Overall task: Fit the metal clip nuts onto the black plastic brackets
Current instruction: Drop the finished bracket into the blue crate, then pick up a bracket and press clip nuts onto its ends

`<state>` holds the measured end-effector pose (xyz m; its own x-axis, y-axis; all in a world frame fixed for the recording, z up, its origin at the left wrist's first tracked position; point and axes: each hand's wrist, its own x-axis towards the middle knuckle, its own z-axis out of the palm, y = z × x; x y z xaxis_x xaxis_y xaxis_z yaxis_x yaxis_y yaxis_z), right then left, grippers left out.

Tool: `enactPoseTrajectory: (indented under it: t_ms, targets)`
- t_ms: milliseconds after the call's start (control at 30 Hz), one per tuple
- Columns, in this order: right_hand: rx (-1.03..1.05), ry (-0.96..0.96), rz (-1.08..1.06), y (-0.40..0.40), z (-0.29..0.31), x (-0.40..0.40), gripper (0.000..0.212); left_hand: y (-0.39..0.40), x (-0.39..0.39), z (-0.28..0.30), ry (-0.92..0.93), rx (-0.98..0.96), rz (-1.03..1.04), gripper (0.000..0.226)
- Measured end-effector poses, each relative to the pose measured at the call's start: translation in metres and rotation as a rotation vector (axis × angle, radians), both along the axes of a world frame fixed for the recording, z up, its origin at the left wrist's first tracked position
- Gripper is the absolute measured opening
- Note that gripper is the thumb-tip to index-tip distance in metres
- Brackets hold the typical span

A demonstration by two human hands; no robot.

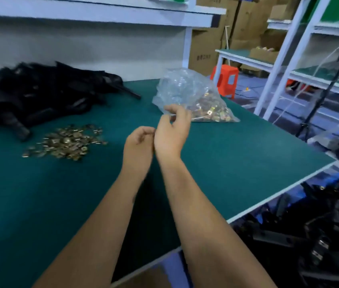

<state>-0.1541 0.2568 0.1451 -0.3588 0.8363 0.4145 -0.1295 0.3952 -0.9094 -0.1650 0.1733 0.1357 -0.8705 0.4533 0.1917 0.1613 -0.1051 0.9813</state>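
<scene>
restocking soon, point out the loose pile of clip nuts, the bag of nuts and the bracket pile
loose pile of clip nuts (66,142), head view, middle of heap
bag of nuts (208,113), head view, nut-filled lower part
bracket pile (39,90), head view, centre of heap

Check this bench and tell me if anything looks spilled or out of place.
Loose metal clip nuts lie scattered on the green mat, apart from the clear bag that holds the rest. The black brackets sit in an untidy heap at the back left. Nothing looks damaged.
</scene>
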Motion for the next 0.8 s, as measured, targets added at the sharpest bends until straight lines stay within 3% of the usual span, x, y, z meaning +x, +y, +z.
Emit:
enactPoseTrajectory:
  t_ms: [100, 300, 400, 500, 633, 700, 800]
  targets:
    - [0.051, -0.131, 0.221, -0.045, -0.009, -0.05, 0.029, -0.041, -0.037, -0.009, 0.052, -0.124, 0.139, 0.025]
    - [0.103, -0.31, 0.391, -0.072, -0.023, -0.111, 0.029, -0.082, -0.09, -0.021, 0.121, -0.306, 0.246, 0.03]
    - [0.089, -0.309, 0.399, -0.068, -0.027, -0.133, 0.034, -0.083, -0.112, -0.022, 0.029, -0.195, 0.344, 0.036]
    - [0.061, -0.281, 0.381, -0.059, -0.034, -0.152, 0.053, -0.079, -0.131, -0.024, -0.114, -0.038, 0.469, 0.029]
    - [0.351, -0.361, 0.432, -0.051, -0.034, -0.182, 0.074, -0.075, -0.152, -0.023, -0.239, 0.078, 0.5, 0.027]
    - [0.496, -0.416, 0.501, -0.05, -0.032, -0.196, 0.067, -0.075, -0.159, -0.022, -0.311, 0.138, 0.487, 0.027]
    - [0.412, -0.401, 0.631, -0.05, -0.034, -0.207, 0.051, -0.076, -0.163, -0.021, -0.365, 0.203, 0.472, 0.027]
